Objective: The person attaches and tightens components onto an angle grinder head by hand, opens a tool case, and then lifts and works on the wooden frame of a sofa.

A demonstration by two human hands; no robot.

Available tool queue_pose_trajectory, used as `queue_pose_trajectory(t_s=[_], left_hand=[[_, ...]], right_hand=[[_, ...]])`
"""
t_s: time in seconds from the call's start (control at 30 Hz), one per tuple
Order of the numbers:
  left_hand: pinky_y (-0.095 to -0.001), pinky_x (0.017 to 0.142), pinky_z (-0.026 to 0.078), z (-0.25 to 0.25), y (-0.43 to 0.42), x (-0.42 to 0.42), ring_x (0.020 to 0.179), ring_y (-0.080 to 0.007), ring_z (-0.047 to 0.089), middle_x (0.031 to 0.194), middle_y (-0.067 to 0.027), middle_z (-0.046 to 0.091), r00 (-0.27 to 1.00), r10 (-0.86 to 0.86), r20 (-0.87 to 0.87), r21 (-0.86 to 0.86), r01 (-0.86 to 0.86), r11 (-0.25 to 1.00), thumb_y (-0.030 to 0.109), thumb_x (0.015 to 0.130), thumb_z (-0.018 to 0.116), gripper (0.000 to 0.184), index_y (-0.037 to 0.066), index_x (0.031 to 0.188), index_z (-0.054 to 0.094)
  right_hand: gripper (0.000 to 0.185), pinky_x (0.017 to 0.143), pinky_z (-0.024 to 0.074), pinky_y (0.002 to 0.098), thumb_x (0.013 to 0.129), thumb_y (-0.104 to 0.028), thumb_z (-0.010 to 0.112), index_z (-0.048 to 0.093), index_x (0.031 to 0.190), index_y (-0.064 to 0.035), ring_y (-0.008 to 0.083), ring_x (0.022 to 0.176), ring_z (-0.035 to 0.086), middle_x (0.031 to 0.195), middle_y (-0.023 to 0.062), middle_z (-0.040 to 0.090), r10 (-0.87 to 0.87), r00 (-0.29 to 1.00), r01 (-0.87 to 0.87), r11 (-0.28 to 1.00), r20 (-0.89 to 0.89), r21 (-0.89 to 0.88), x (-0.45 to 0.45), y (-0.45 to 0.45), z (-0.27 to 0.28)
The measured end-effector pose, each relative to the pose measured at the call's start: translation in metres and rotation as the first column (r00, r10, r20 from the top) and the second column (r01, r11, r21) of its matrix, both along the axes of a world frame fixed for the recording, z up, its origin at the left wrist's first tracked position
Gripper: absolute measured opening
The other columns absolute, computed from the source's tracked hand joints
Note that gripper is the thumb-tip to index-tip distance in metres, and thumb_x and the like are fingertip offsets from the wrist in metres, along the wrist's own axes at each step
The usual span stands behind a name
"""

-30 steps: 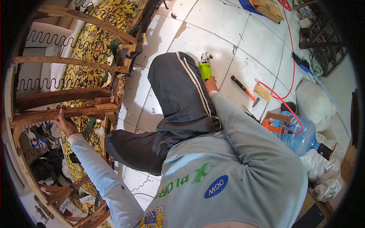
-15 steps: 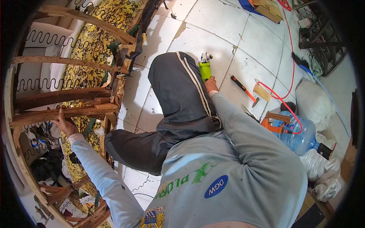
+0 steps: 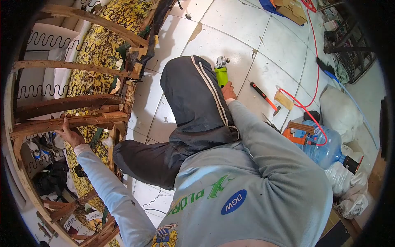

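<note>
At the left, my left hand (image 3: 70, 133) is closed on a reddish wooden bar (image 3: 78, 121) of a large wooden frame (image 3: 74, 66), with its fingers over the bar's edge. Wavy metal springs (image 3: 53, 90) run across the frame, and yellow-black speckled foam (image 3: 96, 57) shows behind it. My right hand (image 3: 228, 91) is wrapped round the lower end of a green angle grinder (image 3: 221, 75), beside my right knee. The grinder's metal head points away from me over the tiles.
Right of the grinder, a hammer (image 3: 263, 96) and a wood block (image 3: 284, 100) lie on the tiled floor (image 3: 230, 37). A red hose (image 3: 317, 66), an orange air tool (image 3: 294, 138), a blue water bottle (image 3: 329, 144) and white sacks (image 3: 339, 109) are farther right. A cardboard box (image 3: 291, 11) sits at the top.
</note>
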State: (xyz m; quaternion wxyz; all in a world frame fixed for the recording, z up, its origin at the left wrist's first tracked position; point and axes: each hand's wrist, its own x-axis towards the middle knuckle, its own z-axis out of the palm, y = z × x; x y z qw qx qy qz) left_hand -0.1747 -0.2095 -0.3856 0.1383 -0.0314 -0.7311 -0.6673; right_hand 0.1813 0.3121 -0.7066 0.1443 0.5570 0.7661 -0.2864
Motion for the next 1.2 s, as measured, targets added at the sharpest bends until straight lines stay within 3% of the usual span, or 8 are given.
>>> queue_pose_trajectory(t_s=[0.17, 0.27, 0.33, 0.4, 0.47, 0.57, 0.8, 1.2], left_hand=[[-0.0475, 0.112, 0.045, 0.001, 0.002, 0.002, 0.125, -0.0290, 0.059, 0.146, -0.0153, 0.053, 0.998, 0.039, 0.053, 0.009, -0.040, 0.999, 0.019, 0.088, 0.077, 0.099, 0.013, 0.167, 0.017], [-0.0477, 0.111, 0.046, -0.004, -0.008, -0.002, 0.124, -0.0299, 0.060, 0.145, -0.0167, 0.054, 0.998, 0.034, 0.045, 0.029, -0.035, 0.999, 0.021, 0.087, 0.079, 0.103, 0.011, 0.167, 0.014], [-0.0478, 0.111, 0.045, -0.012, -0.012, -0.009, 0.124, -0.0307, 0.060, 0.146, -0.0178, 0.054, 0.998, 0.043, 0.035, 0.063, -0.045, 0.997, 0.022, 0.086, 0.079, 0.105, 0.009, 0.167, 0.012], [-0.0473, 0.111, 0.045, -0.011, -0.006, -0.011, 0.125, -0.0316, 0.060, 0.148, -0.0189, 0.052, 0.998, 0.063, 0.010, 0.047, -0.063, 0.997, 0.021, 0.087, 0.079, 0.107, 0.007, 0.167, 0.009], [-0.0474, 0.113, 0.045, -0.029, -0.025, -0.026, 0.127, -0.0336, 0.058, 0.152, -0.0206, 0.049, 0.990, 0.136, 0.026, 0.041, -0.137, 0.990, 0.018, 0.087, 0.079, 0.111, 0.001, 0.167, 0.004], [-0.0497, 0.110, 0.048, -0.022, -0.012, -0.022, 0.127, -0.0347, 0.059, 0.147, -0.0239, 0.052, 0.994, 0.092, -0.064, 0.030, -0.090, 0.996, 0.019, 0.087, 0.077, 0.101, -0.004, 0.163, 0.014], [-0.0502, 0.102, 0.055, -0.025, 0.000, -0.014, 0.121, -0.0345, 0.063, 0.141, -0.0233, 0.057, 0.995, 0.049, -0.092, 0.030, -0.046, 0.998, 0.022, 0.092, 0.070, 0.076, 0.004, 0.157, 0.035], [-0.0445, 0.095, 0.056, -0.025, -0.009, -0.016, 0.113, -0.0304, 0.065, 0.133, -0.0193, 0.059, 0.985, 0.143, -0.093, -0.019, -0.146, 0.989, 0.019, 0.093, 0.070, 0.073, 0.004, 0.156, 0.035]], right_hand=[[0.092, 0.110, 0.0446, 0.0582, 0.082, -0.057, 0.080, 0.038, 0.143, -0.0020, 0.0462, 0.130, 0.057, 0.141, 0.0267, 0.053, -0.156, 0.986, 0.161, 0.985, 0.061, -0.071, -0.003, 0.006, 0.012], [0.092, 0.113, 0.0396, 0.0605, 0.081, -0.059, 0.074, 0.040, 0.144, -0.0005, 0.0485, 0.141, 0.046, 0.145, 0.0281, 0.049, -0.250, 0.968, 0.244, 0.962, 0.033, 0.121, -0.031, 0.008, 0.057], [0.099, 0.113, 0.0384, 0.0609, 0.075, -0.061, 0.079, 0.043, 0.145, -0.0006, 0.0444, 0.144, 0.040, 0.148, 0.0266, 0.048, -0.254, 0.960, 0.267, 0.957, -0.122, 0.116, -0.062, 0.022, 0.075], [0.098, 0.113, 0.0386, 0.0597, 0.081, -0.057, 0.078, 0.041, 0.151, 0.0018, 0.0456, 0.141, 0.044, 0.151, 0.0289, 0.046, -0.053, 0.861, 0.192, 0.955, -0.506, 0.226, -0.127, 0.036, 0.075], [0.092, 0.116, 0.0399, 0.0455, 0.087, -0.054, 0.076, 0.044, 0.149, 0.0044, 0.0399, 0.139, 0.050, 0.147, 0.0293, 0.052, -0.067, 0.707, 0.236, 0.961, -0.704, 0.146, -0.226, 0.030, 0.156], [0.089, 0.116, 0.0390, 0.0457, 0.087, -0.054, 0.075, 0.045, 0.148, 0.0034, 0.0394, 0.139, 0.049, 0.147, 0.0287, 0.052, 0.092, 0.441, 0.154, 0.972, -0.893, 0.176, -0.326, 0.000, 0.271], [0.083, 0.118, 0.0370, 0.0463, 0.088, -0.053, 0.073, 0.049, 0.145, 0.0011, 0.0384, 0.140, 0.049, 0.147, 0.0274, 0.052, 0.477, 0.244, -0.172, 0.878, -0.844, 0.447, -0.379, -0.036, 0.392], [0.072, 0.120, 0.0336, 0.0474, 0.090, -0.052, 0.070, 0.055, 0.141, -0.0028, 0.0366, 0.141, 0.047, 0.148, 0.0252, 0.053, 0.614, 0.187, -0.398, 0.761, -0.767, 0.512, -0.379, -0.036, 0.444]])
